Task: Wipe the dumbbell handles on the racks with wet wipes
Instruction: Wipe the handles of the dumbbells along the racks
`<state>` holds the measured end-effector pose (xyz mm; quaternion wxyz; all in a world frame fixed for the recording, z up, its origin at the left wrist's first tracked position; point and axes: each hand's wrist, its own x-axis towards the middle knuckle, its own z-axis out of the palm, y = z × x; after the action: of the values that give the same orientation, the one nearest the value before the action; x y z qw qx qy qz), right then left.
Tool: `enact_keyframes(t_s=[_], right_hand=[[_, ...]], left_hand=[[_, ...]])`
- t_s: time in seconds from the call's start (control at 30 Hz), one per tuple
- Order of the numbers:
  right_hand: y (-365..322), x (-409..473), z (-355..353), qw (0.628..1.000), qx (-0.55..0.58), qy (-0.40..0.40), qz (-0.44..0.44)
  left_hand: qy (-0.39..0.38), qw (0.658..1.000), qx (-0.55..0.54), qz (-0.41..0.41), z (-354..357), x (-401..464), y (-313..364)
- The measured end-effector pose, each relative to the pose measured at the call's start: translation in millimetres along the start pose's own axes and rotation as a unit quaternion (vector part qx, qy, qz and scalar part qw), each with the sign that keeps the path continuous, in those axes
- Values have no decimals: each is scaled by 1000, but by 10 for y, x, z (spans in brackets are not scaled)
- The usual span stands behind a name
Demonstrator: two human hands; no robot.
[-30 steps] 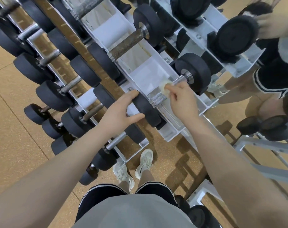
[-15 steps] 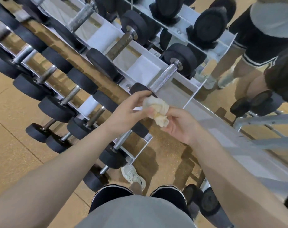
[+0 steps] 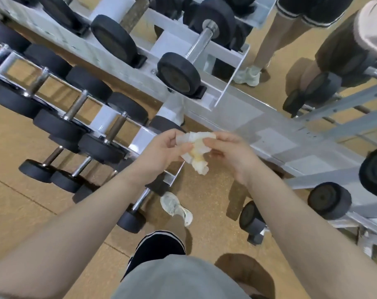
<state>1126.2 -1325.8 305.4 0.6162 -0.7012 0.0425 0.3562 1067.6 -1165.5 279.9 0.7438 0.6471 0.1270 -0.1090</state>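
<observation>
wipe: crumpled wet wipe [image 3: 196, 151] held in the air between both hands, in front of the rack's near end, below the chrome-handled dumbbell; yellowish stain on its lower folds
left hand: left hand [image 3: 161, 152] pinches the wipe's left upper edge, thumb and fingertips closed on it
right hand: right hand [image 3: 230, 151] pinches the right upper edge, fingers curled onto the fabric; lower part of the wipe hangs free
wipe handling: judged light, limp, damp; no stiffness, bunches easily. Looks like it's being refolded for a cleaner face; best gripped by a wad in the palm, clean side out
dumbbell: chrome-handled dumbbell [image 3: 197, 46] sits in the white rack [image 3: 127, 73], black heads in cradles, handle exposed between them
handle handling: judged rigid, heavy, smooth metal; no need to lift, wrap the wipe round the bar mid-span and slide
next rows: smaller dumbbells [image 3: 71, 130] on the lower tier left of the hands, handles thin, tighter gaps
risk: soiled face may smear
</observation>
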Motion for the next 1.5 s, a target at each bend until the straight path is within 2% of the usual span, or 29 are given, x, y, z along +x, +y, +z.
enact_keyframes(t_s=[0.07,0.13,0.3,0.47,0.6,0.7,0.8,0.87,0.97,1.07,1.13,1.2,1.27,1.33,1.4,1.5], right_hand=[[172,-170,31,998,32,49,0],[320,-337,84,997,44,61,2],[557,-571,340,998,25,56,22],[749,-638,484,996,82,5,45],[806,-605,712,995,92,-9,36],[793,-520,883,996,64,-61,11],[736,-415,1014,994,-51,-93,3],[681,-316,1115,995,-73,-72,-4],[600,-122,1312,998,-38,-29,-36],[611,70,1586,999,14,16,-30],[680,196,1771,994,104,-13,26],[709,296,1955,988,134,-51,62],[725,393,2093,991,119,-41,38],[736,465,2169,992,126,4,12],[796,520,2176,988,150,24,-5],[898,582,2132,982,186,32,-17]], left_hand=[[6,1000,-12,-12,13,-197,-146],[27,999,-25,-32,13,-380,-250],[55,996,-57,-48,28,-749,-361],[57,996,-61,-40,-48,-942,-456],[26,998,-44,-35,-182,-1032,-507],[48,998,-25,-32,-425,-1083,-567],[71,997,6,-41,-779,-1092,-554],[48,997,10,-59,-1039,-1062,-506],[3,995,60,-78,-1412,-957,-463],[-17,996,41,-84,-1741,-783,-417],[-52,996,16,-74,-1923,-662,-372],[-90,994,23,-55,-2073,-552,-345],[-120,991,39,-50,-2199,-456,-331],[-156,985,49,-55,-2305,-375,-365],[-161,984,50,-65,-2378,-323,-426],[-126,987,59,-81,-2437,-243,-571]])
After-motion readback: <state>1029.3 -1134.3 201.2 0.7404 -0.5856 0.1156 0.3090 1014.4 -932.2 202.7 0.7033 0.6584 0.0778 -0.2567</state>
